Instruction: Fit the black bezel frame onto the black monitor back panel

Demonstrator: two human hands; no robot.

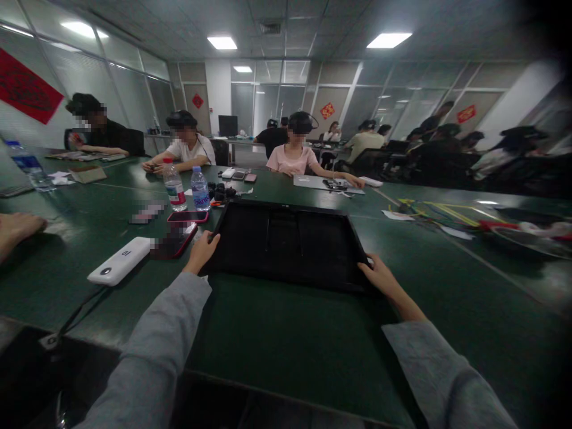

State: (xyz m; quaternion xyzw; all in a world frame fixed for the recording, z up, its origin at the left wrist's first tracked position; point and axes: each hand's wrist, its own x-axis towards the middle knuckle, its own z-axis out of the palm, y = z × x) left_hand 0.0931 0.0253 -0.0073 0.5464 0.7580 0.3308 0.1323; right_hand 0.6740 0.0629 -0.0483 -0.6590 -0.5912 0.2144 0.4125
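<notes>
A wide black rectangular panel [241,244] with a raised rim, resembling a monitor casing, lies in front of me on the green table, tilted slightly. A shallow rectangular shape with two vertical lines marks its middle. My left hand [202,252] is closed on its left edge, thumb on top. Gripping the right edge is my right hand [379,274], with its thumb over the rim. The fingers under both edges are hidden. Just left of my left hand lies a phone in a red case [175,240].
A white power bank [121,261] with a cable, another phone [187,216] and two water bottles [174,187] [199,189] stand at left. Someone's hand [20,232] rests at far left. A person in pink [292,158] sits opposite, by a grey board [308,182]. Yellow cables [451,213] lie right.
</notes>
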